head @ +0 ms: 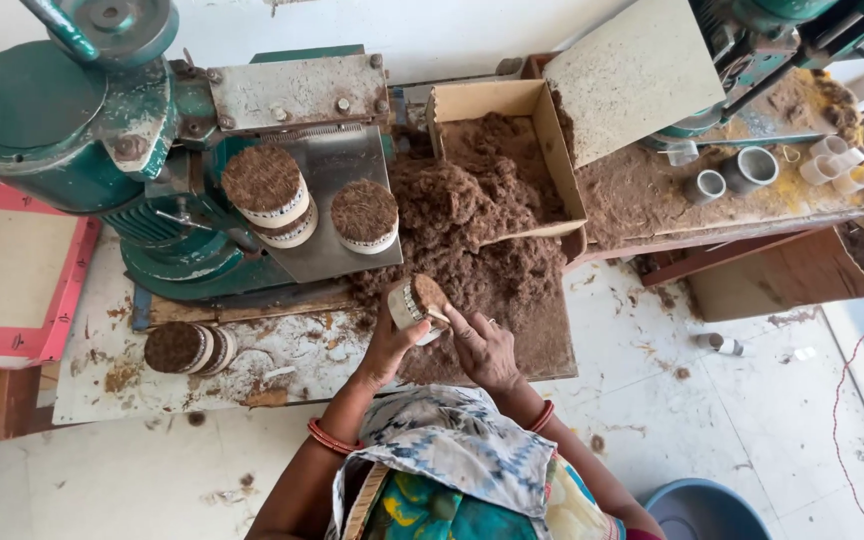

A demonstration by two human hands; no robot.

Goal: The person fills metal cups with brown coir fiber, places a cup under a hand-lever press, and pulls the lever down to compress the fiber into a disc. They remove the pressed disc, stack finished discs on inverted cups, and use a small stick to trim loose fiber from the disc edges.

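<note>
A: What does the left hand [384,345] hold?

B: It holds a small white ring packed with brown fibre [416,300]. The fingers are curled around its side, so the open face with the fibre turns toward the right hand [482,345].

A: And the right hand, is it closed?

B: Not fully. Its fingers are stretched out together and the tips touch the fibre face of the ring, as if they press or smooth it. It grips nothing that I can see.

A: Why is the ring kept so high?

B: I think because the loose fibre heap [482,250] lies just beyond both hands, so what falls goes back onto it.

A: What else is around?

B: Further beyond the left hand, two filled rings [364,215] stand on the metal plate of the green machine [62,130], faces up. To the left of that hand, more filled rings [187,347] lie on their side on the worn board [282,365]. Beyond the heap is a cardboard box [507,105] with more fibre
</note>
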